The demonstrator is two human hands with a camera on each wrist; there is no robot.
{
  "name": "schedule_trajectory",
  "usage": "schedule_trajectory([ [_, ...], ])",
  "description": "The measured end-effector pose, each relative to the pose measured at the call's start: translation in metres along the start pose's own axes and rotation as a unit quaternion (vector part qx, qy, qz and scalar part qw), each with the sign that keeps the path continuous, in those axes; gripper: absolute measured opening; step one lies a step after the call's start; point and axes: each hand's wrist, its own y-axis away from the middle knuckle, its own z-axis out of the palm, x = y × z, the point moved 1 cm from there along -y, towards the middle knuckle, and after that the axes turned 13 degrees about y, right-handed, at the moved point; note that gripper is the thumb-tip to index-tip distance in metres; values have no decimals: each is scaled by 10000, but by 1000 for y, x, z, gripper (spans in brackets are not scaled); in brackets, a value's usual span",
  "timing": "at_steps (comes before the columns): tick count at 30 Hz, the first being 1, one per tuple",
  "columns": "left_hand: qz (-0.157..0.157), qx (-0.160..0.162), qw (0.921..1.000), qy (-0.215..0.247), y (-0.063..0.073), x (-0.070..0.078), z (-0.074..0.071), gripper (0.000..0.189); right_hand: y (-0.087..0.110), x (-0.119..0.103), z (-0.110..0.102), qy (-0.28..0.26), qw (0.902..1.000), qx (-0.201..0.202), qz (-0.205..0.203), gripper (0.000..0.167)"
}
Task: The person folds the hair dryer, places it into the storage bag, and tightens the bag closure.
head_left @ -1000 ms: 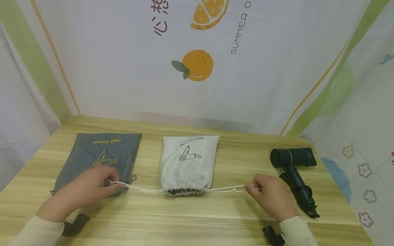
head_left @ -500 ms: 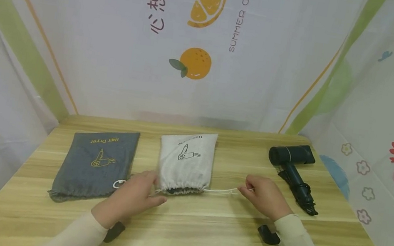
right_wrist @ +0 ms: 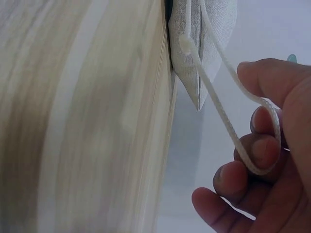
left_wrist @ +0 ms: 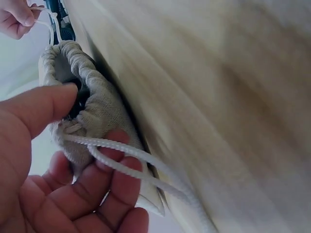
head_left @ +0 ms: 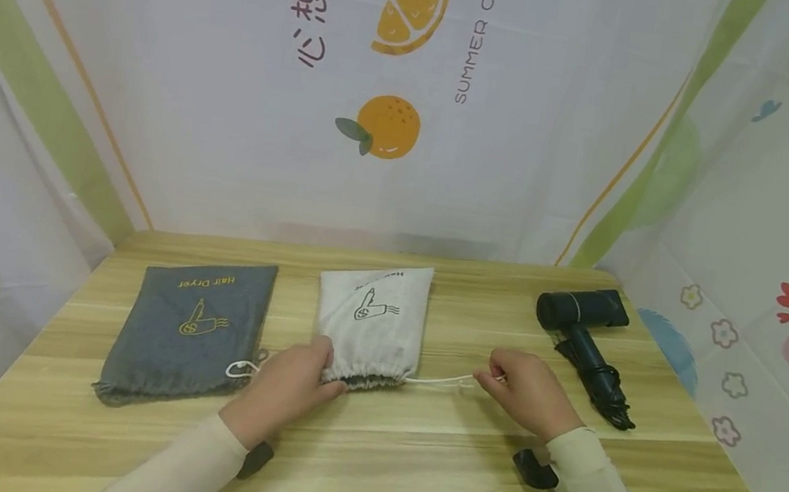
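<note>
White cord held out beside pale pouch on worktop

Lying flat near the middle of the wood-grain surface, printed with a black hair-dryer drawing, gathered at the mouth and turned with that mouth toward the camera; just visible within, something dark. At the left corner of the opening, left-hand grip with thumb and fingers parted about the fabric: thumb over the gap, fingers loosely bent outside, one loop of cord across them. Well to the right, right-hand grip with fingers curled round the other loop, stretched from the opposite corner. Farther left, a dark grey pouch lettered "Hair Dryer" in yellow. Beyond the right wrist, a black hair dryer, cable bundled about the handle. Behind, a white curtain printed with orange fruit.
</note>
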Motion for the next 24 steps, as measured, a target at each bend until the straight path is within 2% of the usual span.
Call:
schedule_trajectory([
  [6, 157, 216, 9996, -81, 1, 0, 0, 30, 0, -1, 0, -23, 10000, -39, -17, 41],
  [14, 90, 109, 9999, 12, 3, 1, -4, 27, -1, -2, 2, -4, 9998, -90, -167, 40],
  [19, -50, 91, 9999, 86, 4, -1, -9, 31, -1, -1, 3, -148, 9988, -355, -300, 36],
  [24, -12, 13, 10000, -7, 2, -4, -7, 34, -1, -1, 6, -120, 9961, -653, -574, 32],
])
